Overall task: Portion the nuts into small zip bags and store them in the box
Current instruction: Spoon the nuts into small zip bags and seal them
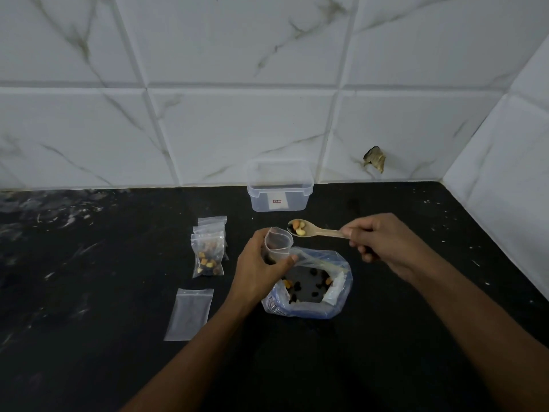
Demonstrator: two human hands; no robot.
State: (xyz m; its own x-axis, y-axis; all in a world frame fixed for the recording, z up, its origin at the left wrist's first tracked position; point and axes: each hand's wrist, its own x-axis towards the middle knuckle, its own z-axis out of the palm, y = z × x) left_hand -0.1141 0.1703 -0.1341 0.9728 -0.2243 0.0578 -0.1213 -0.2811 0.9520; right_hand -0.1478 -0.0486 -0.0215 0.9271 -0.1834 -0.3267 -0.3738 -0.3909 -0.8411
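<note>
Where both forearms reach in from six o'clock, the dark desk (386, 367) carries everything close together. Nearest, at about eight o'clock from the middle of the work, lies an empty zip bag (190, 314), flat and sealed-looking. Just past the wrists stands the big blue-tinted supply bag (312, 292), mouth gaping, with only a scatter of nuts (306, 282) left on its bottom.

Above its ten o'clock rim the left hand (261, 263) has its grip closed round a small zip bag (277, 242), thumb and fingers holding the mouth rounded open. The film is thin, limp and slippery by the look of it, so I judge the best hold is high on the stiffer zip strip; lower down it would fold shut.

At two o'clock the right hand (383, 242) has its grip pinched on the handle of a pale spoon (315, 230). The bowl carries a few nuts and hovers just beside the small bag's mouth, level. The load is light but loose, and a tilt too early would spill it onto the desk.

Farther out, at ten o'clock, filled zip bags (208, 257) lie in a small overlapping pile; how many, I cannot tell. Farthest, at twelve o'clock against the tiled wall (208, 114), waits the clear box (279, 200), lidless and apparently empty, so storing is not yet begun.
</note>
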